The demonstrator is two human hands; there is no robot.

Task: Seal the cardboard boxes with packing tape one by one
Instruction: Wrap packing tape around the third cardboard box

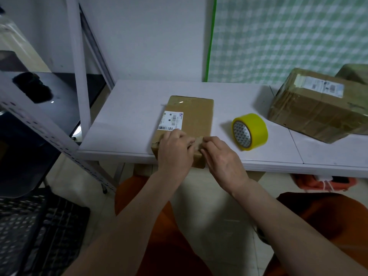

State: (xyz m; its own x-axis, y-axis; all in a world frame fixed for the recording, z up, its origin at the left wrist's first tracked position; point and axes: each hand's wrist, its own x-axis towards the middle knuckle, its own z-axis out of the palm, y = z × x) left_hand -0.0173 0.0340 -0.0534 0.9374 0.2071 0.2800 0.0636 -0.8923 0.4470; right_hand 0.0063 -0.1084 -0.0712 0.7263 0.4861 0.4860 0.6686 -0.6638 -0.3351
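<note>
Shelving: a white metal rack (79,80) is seen at the far left, beside the desk's left edge, with a dark, blurred object (32,87) on its black shelf.
Desk: a white desk (127,108) is shown running from the middle to the right.
Small box: a brown cardboard box (196,116) is laid lengthwise at the desk's front edge, near the left corner, its near end slightly overhanging. A white shipping label (170,120) with a barcode is stuck on its top left.
Left hand (175,150): laid on the near end of the small box, fingers curled down over the top edge, seemingly pinching a bit of tape there.
Right hand (223,158): held just beside the left one, fingertips pinched at the same spot on the box's near end. What exactly is pinched cannot be told.
Tape: a yellow roll of packing tape (253,129) is stood on edge on the desk, just right of the small box, untouched.
Large box: a bigger taped box (310,108) with a label is tilted at the right edge, propped on another box behind.
Wall: a green checked panel (288,36) is hung behind the desk's back right.
</note>
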